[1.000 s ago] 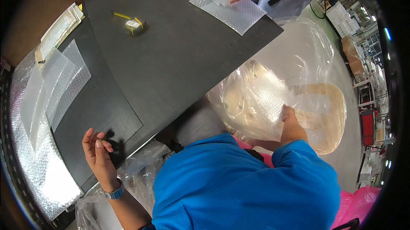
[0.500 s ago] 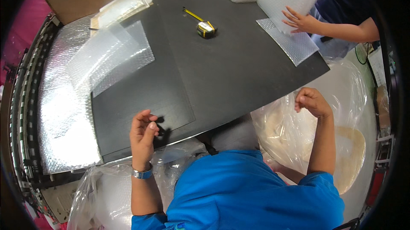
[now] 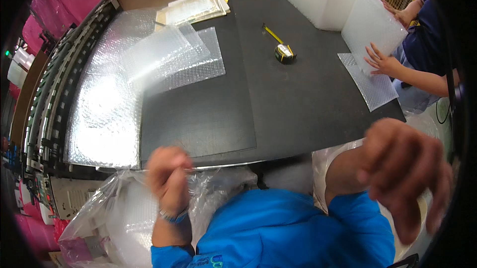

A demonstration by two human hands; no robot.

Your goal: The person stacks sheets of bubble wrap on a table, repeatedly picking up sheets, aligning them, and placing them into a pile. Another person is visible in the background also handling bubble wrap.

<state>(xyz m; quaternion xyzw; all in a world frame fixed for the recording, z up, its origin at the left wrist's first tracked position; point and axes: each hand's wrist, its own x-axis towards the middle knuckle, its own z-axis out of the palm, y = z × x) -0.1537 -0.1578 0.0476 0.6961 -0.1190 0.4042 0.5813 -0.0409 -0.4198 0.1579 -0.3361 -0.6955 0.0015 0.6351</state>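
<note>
Our right hand (image 3: 405, 173) spreads loosely; our left hand (image 3: 170, 181) is curled, too blurred to tell any pinch! Beyond, on the table (image 3: 303, 111), bubble-wrap sheets (image 3: 179, 59) look light, floppy: we'd take a corner.

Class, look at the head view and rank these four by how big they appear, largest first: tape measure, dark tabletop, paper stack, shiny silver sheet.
1. Dark tabletop
2. Shiny silver sheet
3. Paper stack
4. Tape measure, even counting its extended yellow blade
</note>
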